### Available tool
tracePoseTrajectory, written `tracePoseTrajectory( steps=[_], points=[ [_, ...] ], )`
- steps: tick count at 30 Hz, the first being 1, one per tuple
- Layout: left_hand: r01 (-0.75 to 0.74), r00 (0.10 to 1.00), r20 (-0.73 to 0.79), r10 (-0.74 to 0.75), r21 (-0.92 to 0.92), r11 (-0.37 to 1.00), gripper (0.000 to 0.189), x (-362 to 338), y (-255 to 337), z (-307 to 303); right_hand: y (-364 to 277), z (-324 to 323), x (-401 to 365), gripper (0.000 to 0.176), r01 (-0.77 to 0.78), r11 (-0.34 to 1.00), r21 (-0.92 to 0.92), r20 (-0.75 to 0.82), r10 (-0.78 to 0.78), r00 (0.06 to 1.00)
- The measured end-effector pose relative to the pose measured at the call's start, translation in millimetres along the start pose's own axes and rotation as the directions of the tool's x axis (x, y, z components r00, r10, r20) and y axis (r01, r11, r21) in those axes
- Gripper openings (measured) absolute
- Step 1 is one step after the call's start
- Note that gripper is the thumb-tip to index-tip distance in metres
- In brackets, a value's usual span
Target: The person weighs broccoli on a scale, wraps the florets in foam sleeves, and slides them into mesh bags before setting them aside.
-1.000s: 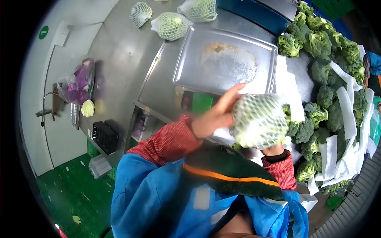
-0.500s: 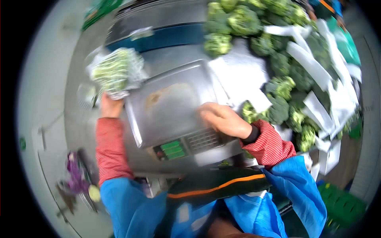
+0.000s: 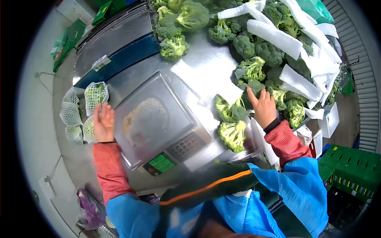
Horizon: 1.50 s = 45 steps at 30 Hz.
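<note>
Since the earlier frame, the netted vegetable [image 3: 96,93] moves from the left hand [image 3: 104,123] to the surface [image 3: 208,59] beside the scale [image 3: 158,115]; the right hand [image 3: 264,109] shifts onto the broccoli [image 3: 254,87]. Left fingers are loosely apart, empty; right fingers spread over one head.

Green plastic crates [image 3: 351,168], lower right; white box [image 3: 330,121] above them in frame; ribbed panel [image 3: 362,95], right edge; plastic-wrapped purple bundle [image 3: 88,207], lower left.
</note>
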<state>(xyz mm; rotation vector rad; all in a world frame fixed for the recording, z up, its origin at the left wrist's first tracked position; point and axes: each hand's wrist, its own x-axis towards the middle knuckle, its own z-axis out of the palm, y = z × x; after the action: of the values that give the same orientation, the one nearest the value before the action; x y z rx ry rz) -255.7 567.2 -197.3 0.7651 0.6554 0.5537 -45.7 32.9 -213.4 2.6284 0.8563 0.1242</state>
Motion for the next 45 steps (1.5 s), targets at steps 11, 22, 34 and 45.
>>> tracePoseTrajectory(
  steps=[11,22,34,45],
  points=[
    [0.140,0.973,0.147,-0.175,0.223,0.965,0.030,-150.0,-81.6,85.6,13.5,-4.0,-4.4,0.075,-0.077,0.873,0.481,-0.214,0.203,0.955],
    [0.276,0.921,0.217,-0.322,0.219,0.936,0.029,-220.7,-123.6,93.7,-7.0,29.4,9.9,0.057,0.064,0.956,0.285,-0.249,0.009,0.968],
    [0.371,0.875,0.223,-0.430,0.263,0.891,0.026,-234.3,-152.4,102.1,20.5,10.7,11.2,0.060,0.048,0.808,0.588,-0.220,0.102,0.970],
    [0.472,0.808,0.241,-0.538,0.281,0.835,0.025,-246.8,-180.2,94.8,-52.6,-106.0,64.2,0.035,0.229,0.216,0.949,-0.243,0.040,0.969]
  ],
)
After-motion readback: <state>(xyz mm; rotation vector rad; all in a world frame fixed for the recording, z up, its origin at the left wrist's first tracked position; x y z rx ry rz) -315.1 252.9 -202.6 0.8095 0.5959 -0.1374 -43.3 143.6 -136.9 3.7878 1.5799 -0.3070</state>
